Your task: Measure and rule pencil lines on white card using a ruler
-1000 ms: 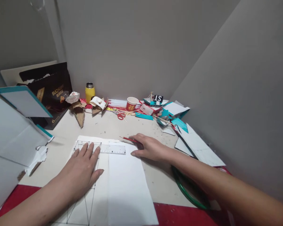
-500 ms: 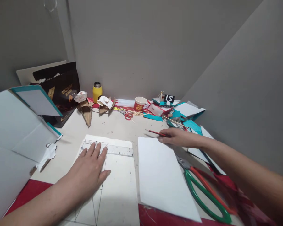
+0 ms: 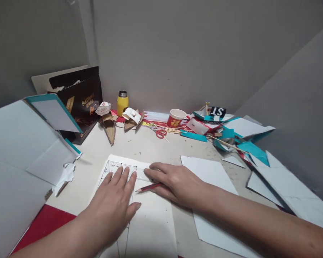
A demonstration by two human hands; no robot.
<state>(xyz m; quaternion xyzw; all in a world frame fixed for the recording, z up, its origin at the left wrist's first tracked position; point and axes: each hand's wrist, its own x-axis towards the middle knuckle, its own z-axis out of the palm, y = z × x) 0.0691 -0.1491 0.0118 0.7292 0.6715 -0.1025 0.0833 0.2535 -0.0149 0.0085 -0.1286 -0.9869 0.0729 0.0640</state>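
view from the head over a pale surface [image 3: 131, 145]. the left hand [image 3: 114, 202] lies flat, its fingers slightly spread and its thumb set apart, pressing on a clear plastic ruler [image 3: 142, 175] rather than grasping it; the spread presumably shares the pressure along the edge so that the ruler does not pivot. the ruler lies crosswise near the far end of a cream rectangular sheet [image 3: 153, 222] marked with black lines and dots, and the same palm seems to steady this sheet. the right hand [image 3: 177, 182] meets the ruler's right end with its leading fingers, while thumb and fingers pinch a slim red-and-black wooden pencil [image 3: 148, 187]. the point is directed leftward, close to a drawn line; whether it touches the sheet cannot be told. holding the pencil low in this way probably leaves the upper fingers free for the ruler.

to the right, a plain white rectangular board [image 3: 203, 168] lies beside the sheet, partly beneath the right forearm. small scissors with red handles [image 3: 160, 134], a red-and-white paper cup [image 3: 177, 119] and a yellow bottle with a metallic neck [image 3: 122, 104] stand or lie towards the back, an arrangement that appears to keep the near surface available for both hands.
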